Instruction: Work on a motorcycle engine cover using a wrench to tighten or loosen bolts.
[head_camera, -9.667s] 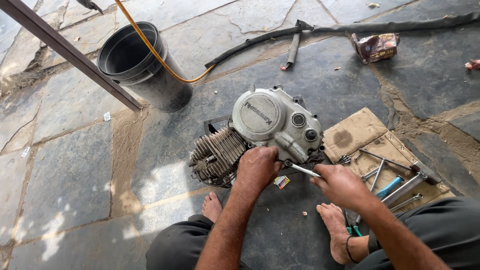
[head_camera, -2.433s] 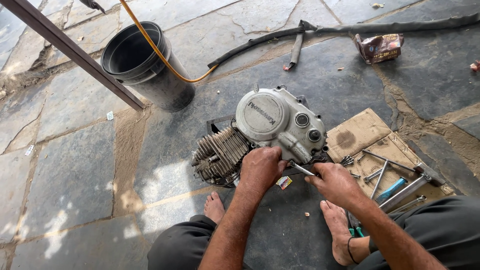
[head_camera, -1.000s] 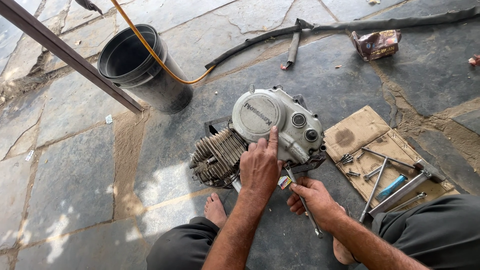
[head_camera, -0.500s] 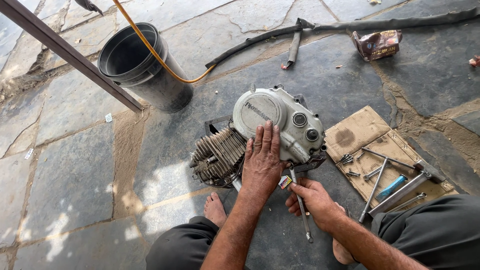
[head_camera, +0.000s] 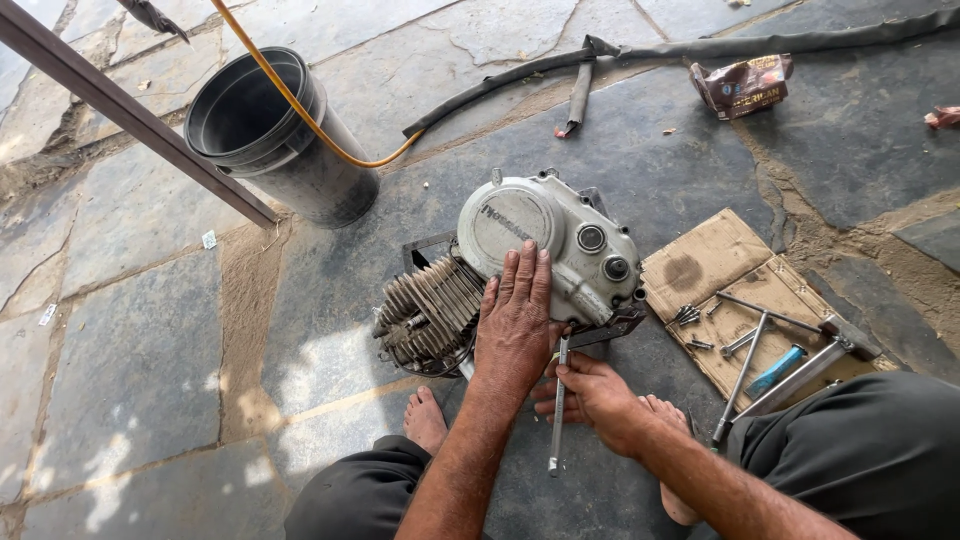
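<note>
A grey motorcycle engine with cooling fins stands on the stone floor in front of me. My left hand lies flat on its side cover, fingers spread toward the round cap. My right hand grips a long metal socket wrench near its upper end. The wrench runs from the engine's lower edge down toward me. My bare feet rest on the floor on either side of my arms.
A flattened cardboard sheet to the right holds bolts, a T-handle wrench and a blue-handled tool. A black bucket with a yellow hose stands at upper left. A black rubber hose and a wrapper lie farther away.
My left hand has gone from gripping the engine's lower edge to lying flat on the cover. My right hand has swung the wrench from pointing sideways to nearly upright under the engine.
</note>
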